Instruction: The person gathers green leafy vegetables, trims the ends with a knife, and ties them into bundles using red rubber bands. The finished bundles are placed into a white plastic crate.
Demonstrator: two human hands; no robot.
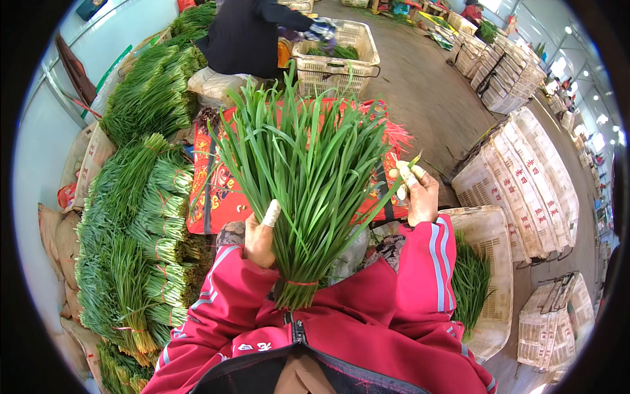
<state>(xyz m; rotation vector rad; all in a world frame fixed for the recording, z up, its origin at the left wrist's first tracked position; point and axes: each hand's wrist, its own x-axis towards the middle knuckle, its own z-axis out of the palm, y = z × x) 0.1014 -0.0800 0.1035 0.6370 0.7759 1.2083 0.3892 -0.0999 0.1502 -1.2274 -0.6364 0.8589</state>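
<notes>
A thick bundle of green Chinese chives stands upright in front of my chest, its leaves fanned out away from me. A red band circles its cut base. My left hand grips the bundle's left side, with white tape around the thumb. To the right, my right hand pinches one long leaf near its yellowish tip; white coverings wrap several of its fingertips. That leaf slants from the bundle out to my fingers. Beyond the bundle, a red patterned cloth covers a surface.
Banded chive bundles are piled along my left. At my right a plastic crate holds loose chives, beside stacked crates. Ahead, a person in dark clothing reaches into a crate of chives.
</notes>
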